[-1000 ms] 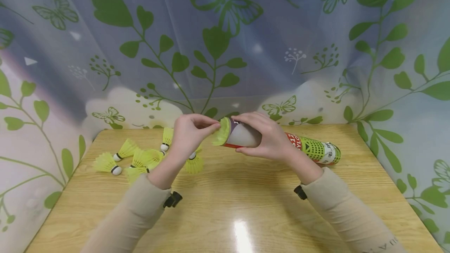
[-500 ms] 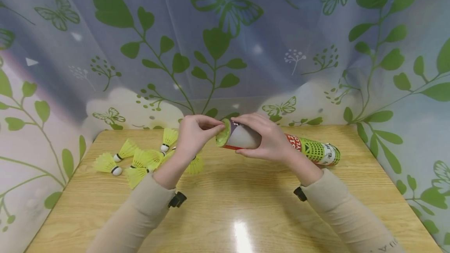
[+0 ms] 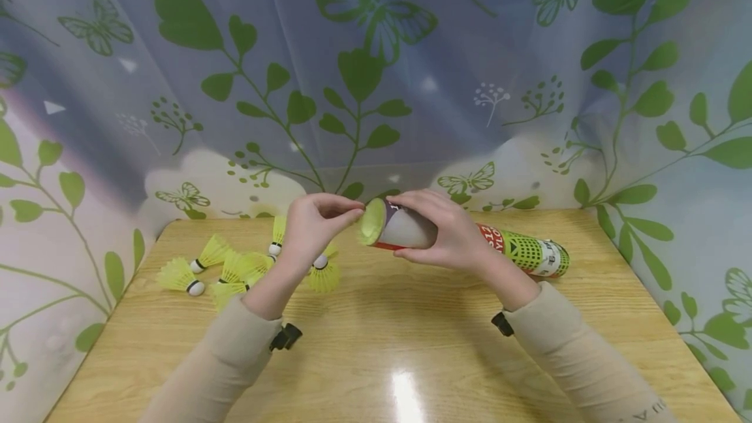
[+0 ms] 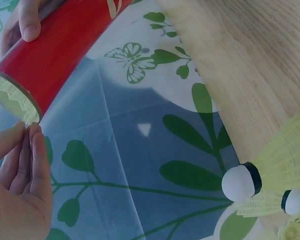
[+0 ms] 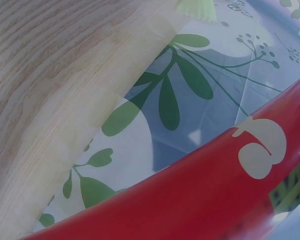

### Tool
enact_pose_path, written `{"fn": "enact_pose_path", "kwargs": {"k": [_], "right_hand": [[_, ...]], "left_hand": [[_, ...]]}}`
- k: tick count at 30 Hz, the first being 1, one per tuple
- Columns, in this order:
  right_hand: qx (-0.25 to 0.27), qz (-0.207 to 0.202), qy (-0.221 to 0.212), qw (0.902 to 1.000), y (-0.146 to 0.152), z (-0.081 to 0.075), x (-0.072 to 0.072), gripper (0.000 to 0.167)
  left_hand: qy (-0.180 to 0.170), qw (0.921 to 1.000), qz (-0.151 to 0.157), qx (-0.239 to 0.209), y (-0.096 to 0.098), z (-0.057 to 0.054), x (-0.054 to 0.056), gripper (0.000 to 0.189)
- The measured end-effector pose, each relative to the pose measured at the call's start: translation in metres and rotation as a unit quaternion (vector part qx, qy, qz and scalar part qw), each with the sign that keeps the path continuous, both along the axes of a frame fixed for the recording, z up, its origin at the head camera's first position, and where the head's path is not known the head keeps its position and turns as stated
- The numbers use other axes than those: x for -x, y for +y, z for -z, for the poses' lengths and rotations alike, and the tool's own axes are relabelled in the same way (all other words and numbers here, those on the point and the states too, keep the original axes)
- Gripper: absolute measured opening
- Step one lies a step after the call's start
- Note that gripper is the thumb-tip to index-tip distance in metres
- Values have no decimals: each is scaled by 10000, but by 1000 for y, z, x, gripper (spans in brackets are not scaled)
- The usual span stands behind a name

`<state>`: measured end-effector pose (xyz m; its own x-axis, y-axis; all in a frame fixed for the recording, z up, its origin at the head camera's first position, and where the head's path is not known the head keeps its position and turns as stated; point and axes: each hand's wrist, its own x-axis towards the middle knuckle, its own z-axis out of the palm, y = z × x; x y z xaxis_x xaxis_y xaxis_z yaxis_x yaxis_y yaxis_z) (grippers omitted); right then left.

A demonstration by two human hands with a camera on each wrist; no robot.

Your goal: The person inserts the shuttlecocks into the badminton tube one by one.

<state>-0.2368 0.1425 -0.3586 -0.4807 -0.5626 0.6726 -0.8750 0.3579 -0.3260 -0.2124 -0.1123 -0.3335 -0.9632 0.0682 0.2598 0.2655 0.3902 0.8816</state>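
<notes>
My right hand [image 3: 446, 230] grips a shuttlecock tube [image 3: 408, 226], red and green with a grey patch, from above. It lies slanted, its mouth facing left. A yellow-green shuttlecock [image 3: 371, 222] sits in that mouth, with the edge of its skirt showing at the rim. My left hand [image 3: 314, 224] pinches the skirt's edge between thumb and fingers. In the left wrist view the fingertips [image 4: 37, 137] are right at the lower rim of the red tube [image 4: 60, 50]. The right wrist view shows the tube's red side [image 5: 190, 190] close up.
Several yellow shuttlecocks with white heads lie loosely grouped on the left of the wooden table [image 3: 364, 344], among them one at the outer left [image 3: 179, 276] and one beside my left forearm [image 3: 323, 273]. A patterned curtain [image 3: 376, 116] hangs directly behind the table.
My left hand moved right to the tube's mouth, then drew back slightly left. The skirt's edge went in nearly level with the rim and now shows a little more. The right hand stayed put.
</notes>
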Motion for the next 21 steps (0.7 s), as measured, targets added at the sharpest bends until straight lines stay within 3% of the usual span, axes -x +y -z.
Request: {"fn": "enact_pose_path", "kwargs": {"k": [8, 21], "right_hand": [[-38, 41, -91, 9999, 1, 1, 0, 80], [-11, -31, 12, 10000, 0, 0, -1, 79]], "left_hand": [[-78, 9997, -98, 204, -2, 3, 0, 12], [227, 9993, -40, 289, -1, 7, -1, 11]]}}
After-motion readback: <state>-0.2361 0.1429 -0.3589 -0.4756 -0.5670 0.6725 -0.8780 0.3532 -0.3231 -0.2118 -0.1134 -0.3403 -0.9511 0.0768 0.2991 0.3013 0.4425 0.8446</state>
